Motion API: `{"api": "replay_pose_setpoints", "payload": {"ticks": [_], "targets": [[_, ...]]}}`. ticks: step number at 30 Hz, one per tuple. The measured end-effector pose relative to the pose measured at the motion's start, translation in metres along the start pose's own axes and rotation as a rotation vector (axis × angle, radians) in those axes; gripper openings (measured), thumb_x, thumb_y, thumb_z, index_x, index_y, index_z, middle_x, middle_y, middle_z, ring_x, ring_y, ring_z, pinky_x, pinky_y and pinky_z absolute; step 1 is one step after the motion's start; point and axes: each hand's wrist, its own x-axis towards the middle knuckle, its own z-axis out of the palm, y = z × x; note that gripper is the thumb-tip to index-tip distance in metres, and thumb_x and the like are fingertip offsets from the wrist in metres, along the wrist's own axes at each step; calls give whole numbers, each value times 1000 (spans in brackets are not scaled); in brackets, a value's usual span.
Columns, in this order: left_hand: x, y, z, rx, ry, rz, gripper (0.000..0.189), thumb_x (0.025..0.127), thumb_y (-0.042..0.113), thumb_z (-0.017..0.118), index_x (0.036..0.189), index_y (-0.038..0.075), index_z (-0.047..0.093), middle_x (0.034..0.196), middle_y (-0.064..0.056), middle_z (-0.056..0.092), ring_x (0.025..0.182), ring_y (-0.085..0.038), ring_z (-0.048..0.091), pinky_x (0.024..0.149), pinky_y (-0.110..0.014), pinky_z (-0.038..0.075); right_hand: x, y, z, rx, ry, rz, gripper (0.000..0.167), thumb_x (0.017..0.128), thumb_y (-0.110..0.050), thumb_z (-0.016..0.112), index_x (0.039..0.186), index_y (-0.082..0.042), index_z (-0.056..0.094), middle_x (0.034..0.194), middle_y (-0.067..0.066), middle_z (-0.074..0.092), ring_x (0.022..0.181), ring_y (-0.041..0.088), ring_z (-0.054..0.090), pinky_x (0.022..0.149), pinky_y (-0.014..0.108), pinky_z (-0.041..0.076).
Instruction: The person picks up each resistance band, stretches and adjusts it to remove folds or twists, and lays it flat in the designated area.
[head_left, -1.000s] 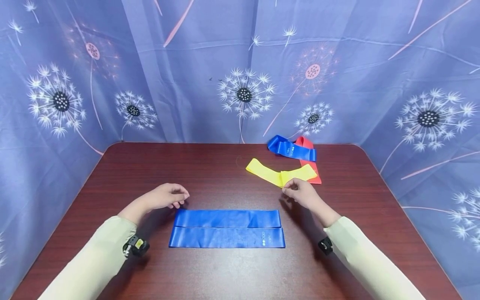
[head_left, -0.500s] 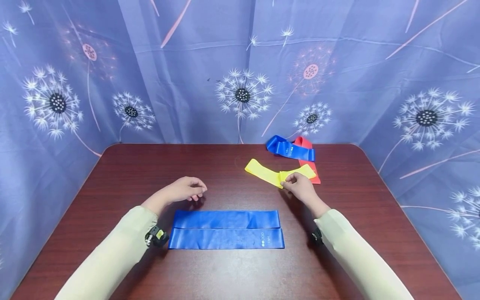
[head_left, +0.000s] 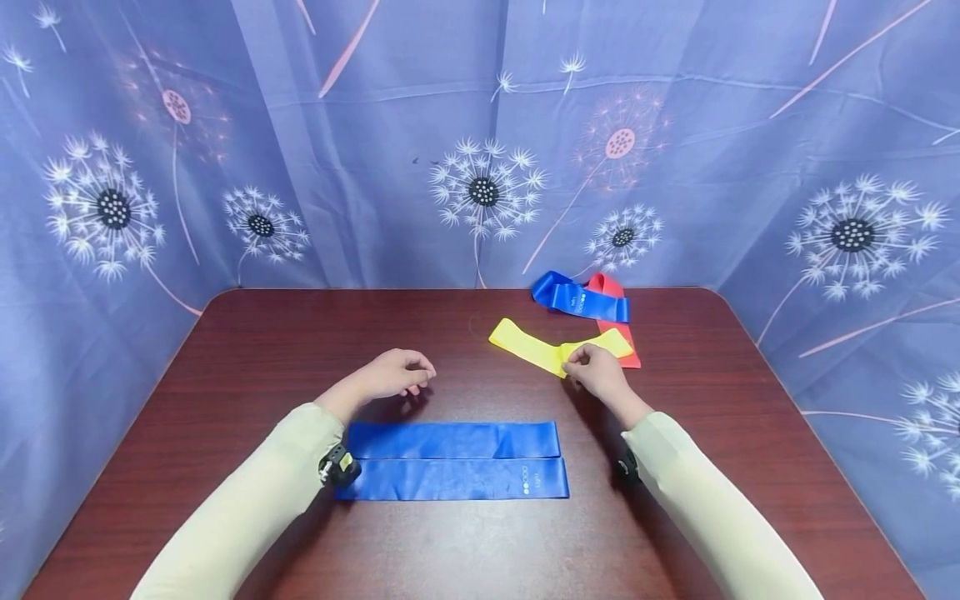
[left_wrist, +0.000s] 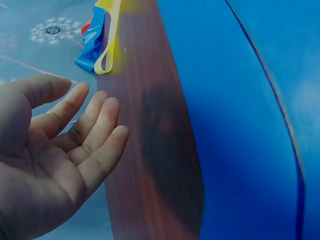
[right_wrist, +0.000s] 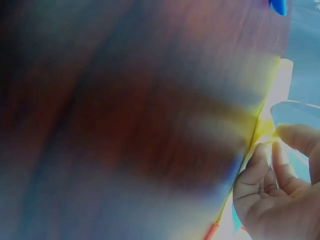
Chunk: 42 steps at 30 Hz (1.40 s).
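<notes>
My right hand (head_left: 602, 375) pinches the yellow resistance band (head_left: 525, 346) near its middle, where the band bends. In the right wrist view, the yellow band (right_wrist: 265, 127) runs up to the thumb and fingertips of the right hand (right_wrist: 285, 185). My left hand (head_left: 393, 372) hovers over the table with loosely bent fingers and holds nothing. The left wrist view shows that hand (left_wrist: 65, 145) palm side on, beside a blue band. Two wide blue strips, one a resistance band (head_left: 450, 479) printed "Light", lie flat side by side under the left wrist.
Behind the yellow band, a small blue resistance band (head_left: 592, 302) lies across a red band (head_left: 611, 287) near the table's back edge. The dark wooden table (head_left: 262, 350) is enclosed by a dandelion-patterned curtain (head_left: 375, 167).
My left hand has moved right and slightly away from me, above the flat blue strips. My right hand has come a little forward onto the yellow band, which stays in place.
</notes>
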Motion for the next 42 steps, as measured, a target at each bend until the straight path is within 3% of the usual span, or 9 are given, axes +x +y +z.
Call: {"api": "replay_pose_setpoints", "payload": {"ticks": [4, 11, 15, 20, 23, 29, 33, 38, 42], "targets": [[5, 4, 3, -1, -1, 5, 26, 100, 11, 57, 116, -7, 66, 89, -17, 72, 71, -12, 63, 65, -25, 52, 1, -2, -2, 8, 1, 1, 22, 96, -14, 62, 106, 6, 66, 80, 16, 68, 61, 14, 57, 60, 21, 48], [17, 16, 7, -3, 40, 8, 28, 100, 11, 55, 119, -6, 67, 96, -20, 73, 75, -11, 65, 69, -24, 54, 4, -12, -9, 124, 20, 30, 29, 101, -17, 59, 118, 6, 66, 111, 25, 67, 76, 21, 63, 66, 23, 55], [23, 25, 9, -38, 62, 1, 30, 101, 10, 54, 122, -6, 67, 107, -24, 74, 87, -25, 73, 75, -27, 58, 2, -23, -10, 207, 11, 15, 32, 102, -18, 59, 121, 6, 65, 122, 26, 66, 88, 23, 66, 75, 26, 59], [29, 37, 14, -111, 57, -8, 32, 102, 11, 54, 127, -6, 65, 116, -27, 72, 104, -38, 72, 87, -37, 61, -4, -37, -4, 287, -8, -5, 29, 100, -17, 62, 118, 6, 67, 108, 23, 69, 82, 18, 62, 73, 26, 58], [32, 44, 17, -163, 56, -7, 33, 103, 11, 53, 130, -6, 64, 120, -29, 70, 108, -40, 71, 93, -42, 60, -7, -44, 0, 303, -23, -22, 28, 100, -17, 63, 117, 6, 67, 102, 20, 70, 78, 15, 62, 70, 26, 56], [39, 51, 28, -274, 65, -6, 35, 104, 10, 53, 133, -8, 62, 122, -31, 68, 110, -40, 72, 99, -47, 58, -15, -54, 7, 318, -47, -44, 28, 101, -17, 62, 117, 6, 67, 106, 21, 70, 78, 10, 61, 75, 30, 60], [42, 53, 32, -323, 66, -17, 36, 104, 11, 53, 134, -7, 62, 124, -32, 68, 113, -41, 71, 101, -47, 57, -18, -60, 10, 357, -53, -47, 28, 100, -15, 63, 117, 7, 67, 101, 13, 71, 74, 7, 60, 72, 26, 59], [44, 55, 37, -315, 66, 16, 37, 101, 9, 57, 134, -5, 62, 128, -29, 67, 115, -41, 70, 100, -47, 57, -21, -66, 11, 446, -90, -37, 29, 100, -13, 62, 117, 10, 65, 99, 8, 71, 75, 5, 61, 74, 26, 60], [44, 57, 39, -249, 63, 87, 42, 97, 5, 61, 137, -6, 59, 133, -28, 65, 117, -40, 68, 101, -47, 57, -25, -72, 8, 486, -153, -58, 28, 101, -12, 59, 118, 11, 61, 102, 8, 69, 80, 5, 63, 80, 27, 61]]}}
